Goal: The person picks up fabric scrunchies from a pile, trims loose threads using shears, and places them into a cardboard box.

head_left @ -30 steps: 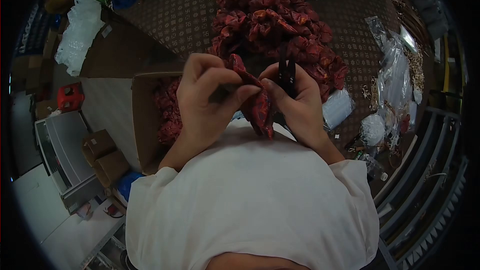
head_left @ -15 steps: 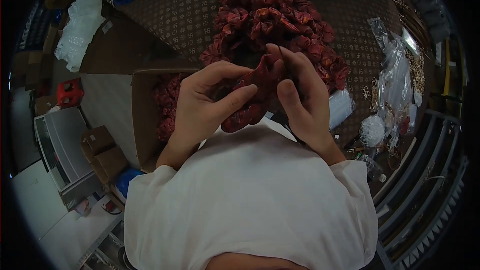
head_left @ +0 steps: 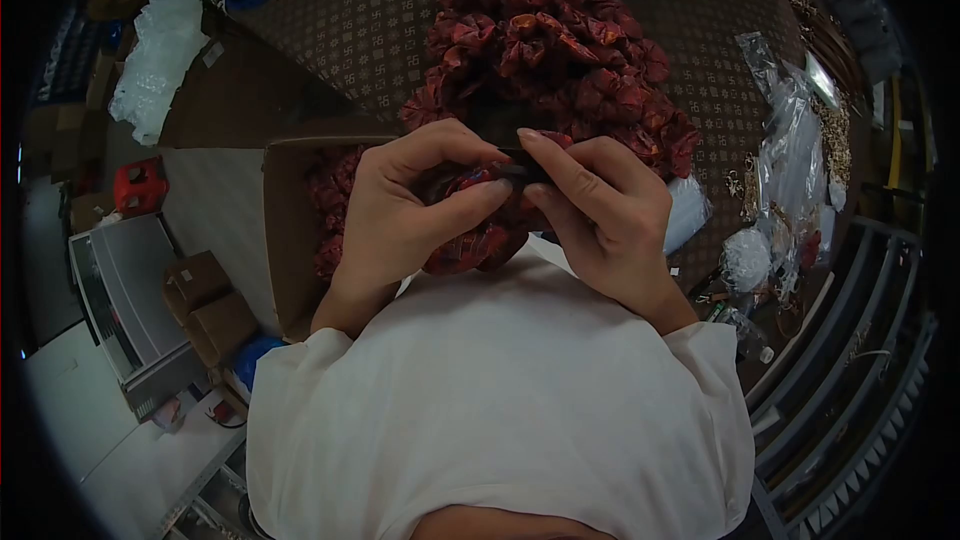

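Note:
A red patterned cloth pouch [head_left: 478, 248] is held in front of my chest, its lower part bulging below my fingers. My left hand [head_left: 405, 205] is closed on its upper edge, thumb against the forefinger side. Facing it, my right hand [head_left: 610, 215] pinches a dark cord [head_left: 520, 170] at the top of the cloth, the fingertips of both hands nearly meeting. Fingers hide part of the cord and the pouch's mouth. Just beyond my hands lies a heap of similar gathered red cloth pieces [head_left: 545, 40] on the brown patterned tabletop [head_left: 350, 15].
At the left stands an open cardboard box [head_left: 290, 230] with more red pieces [head_left: 335, 190] inside. Clear plastic bags [head_left: 790, 150] and gold-coloured chains [head_left: 835, 140] lie at the right. A grey metal rack [head_left: 840, 360] is at the lower right, small cardboard boxes [head_left: 210, 305] at the lower left.
My right hand has moved left and slightly down, bringing its fingertips close to my left hand's. The pouch's raised top has dropped between the fingers, and its lower part has shifted slightly left.

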{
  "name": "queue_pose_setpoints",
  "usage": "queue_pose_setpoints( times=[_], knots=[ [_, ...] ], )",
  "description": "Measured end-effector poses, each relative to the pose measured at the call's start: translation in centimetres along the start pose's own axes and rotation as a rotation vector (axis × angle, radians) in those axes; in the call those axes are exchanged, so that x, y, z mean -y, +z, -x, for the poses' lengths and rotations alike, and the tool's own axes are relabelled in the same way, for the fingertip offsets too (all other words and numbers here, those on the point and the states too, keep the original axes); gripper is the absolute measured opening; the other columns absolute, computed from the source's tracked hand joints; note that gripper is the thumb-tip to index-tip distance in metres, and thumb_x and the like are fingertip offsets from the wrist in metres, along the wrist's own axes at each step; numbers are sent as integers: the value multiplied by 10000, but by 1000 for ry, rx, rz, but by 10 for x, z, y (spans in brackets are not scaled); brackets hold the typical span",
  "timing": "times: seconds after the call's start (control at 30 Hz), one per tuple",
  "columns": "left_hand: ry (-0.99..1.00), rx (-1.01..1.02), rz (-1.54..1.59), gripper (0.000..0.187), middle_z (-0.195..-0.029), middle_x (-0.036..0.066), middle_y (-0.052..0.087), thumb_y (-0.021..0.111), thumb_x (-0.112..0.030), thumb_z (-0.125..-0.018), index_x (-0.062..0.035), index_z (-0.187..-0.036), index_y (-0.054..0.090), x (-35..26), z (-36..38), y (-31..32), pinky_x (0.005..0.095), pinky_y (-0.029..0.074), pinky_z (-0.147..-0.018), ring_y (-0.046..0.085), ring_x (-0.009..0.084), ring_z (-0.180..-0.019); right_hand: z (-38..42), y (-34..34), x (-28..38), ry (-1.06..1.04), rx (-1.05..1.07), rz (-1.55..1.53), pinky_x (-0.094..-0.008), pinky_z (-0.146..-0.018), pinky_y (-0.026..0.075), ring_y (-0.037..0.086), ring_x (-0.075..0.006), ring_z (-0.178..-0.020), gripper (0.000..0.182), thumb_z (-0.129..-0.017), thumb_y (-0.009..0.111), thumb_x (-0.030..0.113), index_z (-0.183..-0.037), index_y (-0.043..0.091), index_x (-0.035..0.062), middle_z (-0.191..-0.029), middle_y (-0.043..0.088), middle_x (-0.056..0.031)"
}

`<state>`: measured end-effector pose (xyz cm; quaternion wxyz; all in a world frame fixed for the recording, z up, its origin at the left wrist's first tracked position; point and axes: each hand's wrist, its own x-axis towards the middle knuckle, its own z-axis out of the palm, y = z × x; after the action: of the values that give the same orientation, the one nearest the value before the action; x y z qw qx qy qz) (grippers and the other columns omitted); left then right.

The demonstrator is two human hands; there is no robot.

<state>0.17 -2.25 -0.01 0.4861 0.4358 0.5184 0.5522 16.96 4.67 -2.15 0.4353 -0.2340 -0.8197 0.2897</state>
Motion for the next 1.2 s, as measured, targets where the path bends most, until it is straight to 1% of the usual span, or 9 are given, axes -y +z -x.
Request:
queue_pose_setpoints(
  times=[0.17,0.23,0.47,0.57,0.63,0.77,0.87,0.93,1.2],
  knots=[
    [-49,3,5,170,-793,19,593,658,45,-694,15,-860,642,-4,1,-1,186,410,-662,528,64,-737,0,-1,-1,-41,-7,26,-268,-453,419,518,-165,-552,382,-672,718,87,-1048,646,76,-686,555,-44],
    [-42,5,-5,172,-790,19,592,659,42,-693,15,-862,642,-5,0,-1,186,407,-660,526,64,-734,0,-5,0,-68,53,76,-250,-488,432,536,-151,-596,416,-660,695,-15,-1067,638,52,-744,576,-71],
    [-34,17,-69,172,-774,20,588,658,26,-696,13,-867,643,-7,0,0,189,400,-651,522,64,-724,1,-5,1,-60,48,67,-248,-476,419,530,-151,-589,415,-644,703,-21,-1049,648,56,-699,566,-68],
    [-8,42,-107,156,-779,18,591,654,21,-702,12,-857,645,-5,0,-1,190,404,-654,527,63,-731,0,-7,0,102,43,-58,-259,-473,413,518,-151,-560,310,-733,690,87,-1037,639,52,-685,536,-51],
    [-49,31,-39,149,-783,16,592,647,21,-707,12,-856,642,-5,1,-1,191,412,-661,530,62,-733,-5,-13,-2,414,50,-249,-232,-567,426,532,-125,-641,286,-797,652,116,-1067,612,29,-729,551,-49],
    [-182,4,201,121,-798,12,596,620,15,-733,10,-854,625,-9,3,2,192,431,-687,540,58,-742,-1,-1,-17,481,-142,-539,-209,-656,416,530,-102,-728,328,-811,650,153,-1098,580,10,-795,568,-29],
    [-213,10,249,120,-822,18,596,598,11,-755,10,-874,608,-6,3,-2,200,449,-716,553,62,-759,-3,-5,-15,470,41,-529,-211,-710,435,550,-100,-794,371,-780,678,140,-1100,561,-8,-882,594,-20],
    [-228,-18,305,126,-838,23,595,593,11,-759,12,-885,602,-6,3,-2,205,455,-730,561,70,-775,-3,-9,-11,719,131,-787,-225,-736,460,570,-100,-835,313,-758,686,100,-1029,582,-16,-913,610,-35],
    [-147,1,220,218,-871,34,590,607,10,-754,17,-971,591,-8,0,-1,217,468,-750,582,102,-809,-8,-21,-2,850,128,-1024,-217,-726,474,585,-94,-813,197,-754,669,36,-937,606,6,-864,623,-37]
  ],
)
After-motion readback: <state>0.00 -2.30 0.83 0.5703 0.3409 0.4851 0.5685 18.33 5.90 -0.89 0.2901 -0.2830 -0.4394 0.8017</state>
